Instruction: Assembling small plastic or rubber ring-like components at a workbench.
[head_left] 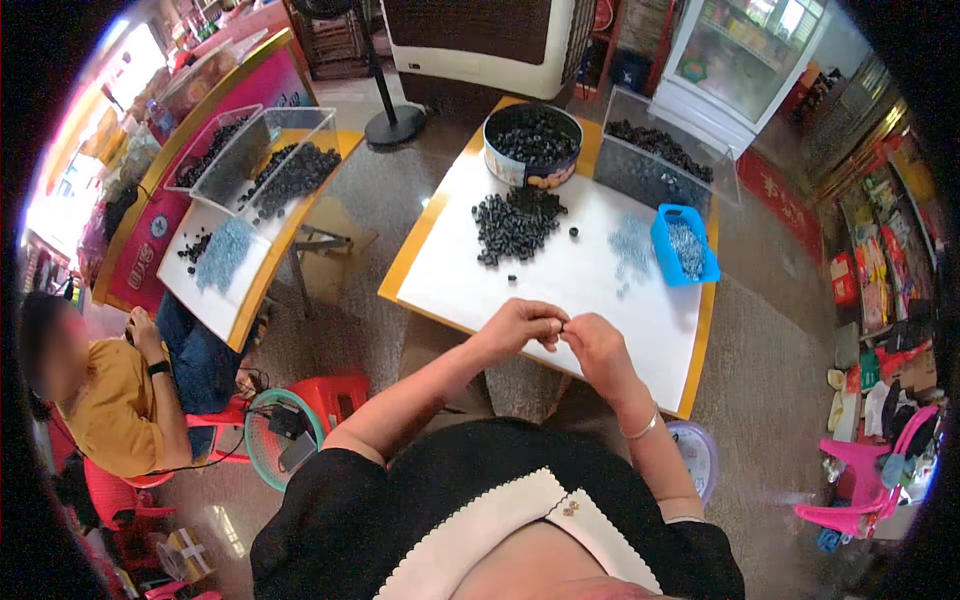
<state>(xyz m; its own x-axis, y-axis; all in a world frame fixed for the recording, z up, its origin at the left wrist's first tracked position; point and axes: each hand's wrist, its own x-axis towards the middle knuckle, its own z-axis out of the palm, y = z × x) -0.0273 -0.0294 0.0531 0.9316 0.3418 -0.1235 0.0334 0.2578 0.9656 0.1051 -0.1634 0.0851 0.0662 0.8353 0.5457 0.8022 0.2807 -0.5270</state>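
Note:
My left hand point(528, 326) and my right hand point(600, 355) meet at the front edge of the white-topped table point(480, 302). Their fingertips pinch together around something small and dark, mostly hidden by the fingers. Beyond them lies a pile of small black cylindrical parts point(515, 225), with a few loose ones beside it. To the right, small pale-blue pieces point(632, 245) are scattered on the white surface. A bright blue plastic container point(712, 268) next to them holds more of these pieces.
A round tin point(505, 163) and a clear plastic bin point(690, 195), both with black parts, stand at the table's far side. At left, a person in a yellow shirt point(125, 405) sits by another table point(262, 290) with similar parts. A green basket point(262, 440) stands on the floor.

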